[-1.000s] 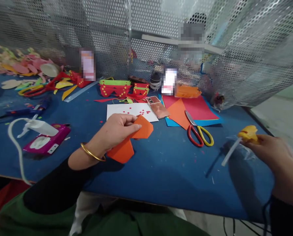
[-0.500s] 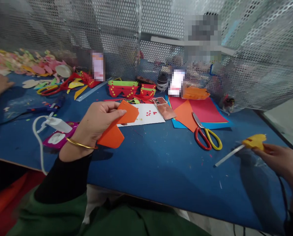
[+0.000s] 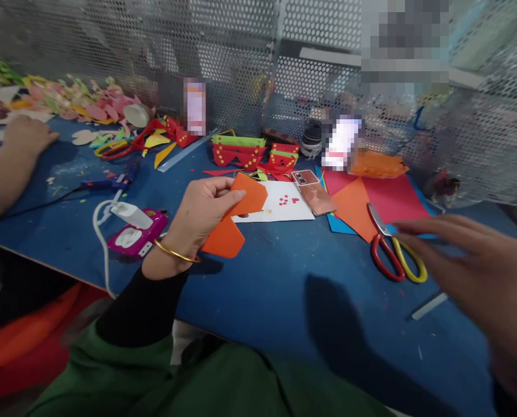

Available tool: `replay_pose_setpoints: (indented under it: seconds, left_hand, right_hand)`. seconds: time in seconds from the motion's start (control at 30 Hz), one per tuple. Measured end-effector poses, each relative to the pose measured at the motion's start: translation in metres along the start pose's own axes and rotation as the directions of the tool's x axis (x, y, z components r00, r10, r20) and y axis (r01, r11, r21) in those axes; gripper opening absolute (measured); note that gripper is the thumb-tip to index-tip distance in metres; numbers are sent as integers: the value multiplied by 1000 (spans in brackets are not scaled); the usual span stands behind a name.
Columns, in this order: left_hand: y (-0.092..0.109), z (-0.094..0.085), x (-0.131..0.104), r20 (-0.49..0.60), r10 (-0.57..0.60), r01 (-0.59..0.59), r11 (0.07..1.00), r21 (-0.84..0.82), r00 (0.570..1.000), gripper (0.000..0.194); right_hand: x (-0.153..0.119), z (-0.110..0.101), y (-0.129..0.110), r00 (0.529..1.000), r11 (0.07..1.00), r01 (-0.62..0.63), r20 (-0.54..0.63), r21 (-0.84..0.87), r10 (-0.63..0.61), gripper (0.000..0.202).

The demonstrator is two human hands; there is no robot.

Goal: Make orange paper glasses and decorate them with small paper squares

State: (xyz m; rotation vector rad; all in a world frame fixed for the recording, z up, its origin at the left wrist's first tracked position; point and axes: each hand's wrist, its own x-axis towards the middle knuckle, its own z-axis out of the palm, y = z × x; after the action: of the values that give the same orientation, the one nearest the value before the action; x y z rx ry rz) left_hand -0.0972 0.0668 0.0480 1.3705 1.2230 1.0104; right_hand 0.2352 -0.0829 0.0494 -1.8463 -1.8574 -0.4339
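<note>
My left hand (image 3: 206, 214), with a gold bangle at the wrist, pinches an orange cut-out (image 3: 250, 196) of paper or thin foam between thumb and fingers. Its lower flap hangs below the hand, above the table. Slightly blurred, my right hand (image 3: 470, 255) reaches out with fingers stretched and apart, and nothing shows in it. Its fingertips are near scissors (image 3: 388, 262) with one red and one yellow handle, partly in front of the yellow one. A clear glue stick (image 3: 429, 305) pokes out from below the right hand, which hides the glue gun's yellow body.
Orange (image 3: 354, 205) and red sheets (image 3: 397, 200) lie behind the scissors. A phone (image 3: 316, 197) overlaps white paper (image 3: 293, 215). Red masks (image 3: 238, 155) stand behind. On the left are a purple power socket (image 3: 147, 234), a blue glue gun (image 3: 114, 180) and another person's hand (image 3: 26, 139).
My right hand has let go of the yellow glue gun and moved left and up to the scissors. The left hand still holds the orange cut-out; the whole view has shifted.
</note>
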Motion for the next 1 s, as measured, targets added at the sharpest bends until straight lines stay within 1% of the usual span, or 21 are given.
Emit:
replay_pose_setpoints:
  seconds: [0.03,0.07,0.1,0.17,0.23,0.27,0.33,0.4,0.5,0.77,0.9,1.0]
  left_hand:
    - [-2,0,1,-3,1,-2,1000,-28,1000,18]
    - [-4,-1,2,-9,6,-7,998,-60,1000,18]
    - [-6,-1,3,-19,13,-15,996,-91,1000,19]
    - [-9,-2,7,-51,25,-32,990,-134,998,18]
    - [-12,-3,10,-83,28,-42,986,-162,996,17]
    - [-13,-3,11,-85,24,-38,985,-171,996,17]
    - [-15,-3,12,-62,7,-17,987,-163,998,19]
    - [-17,-2,13,-35,-1,-4,992,-124,999,22]
    - [-20,-2,13,-15,20,-21,997,-77,1000,24]
    - [-24,-3,15,1,28,-28,998,-65,1000,24]
    - [-24,-2,14,2,42,-42,998,-45,999,23]
    - [-22,0,14,2,44,-44,998,-49,999,21]
  right_hand:
    - [17,15,-25,990,990,128,46,63,-131,27]
    - [32,33,-46,962,961,243,97,133,-257,26]
    - [45,51,-61,925,929,319,153,189,-349,26]
    - [65,88,-78,889,918,359,235,170,-392,24]
    - [79,119,-82,832,907,401,362,132,-421,24]
    - [85,131,-83,822,905,408,383,122,-423,24]
    - [94,147,-81,798,894,431,411,122,-441,24]
    - [99,156,-81,776,881,454,426,132,-464,25]
    - [101,161,-81,752,866,481,446,134,-486,31]
    - [104,165,-88,709,837,537,482,104,-515,33]
    - [105,167,-90,691,819,566,489,93,-533,30]
    - [103,169,-92,685,810,578,482,97,-546,28]
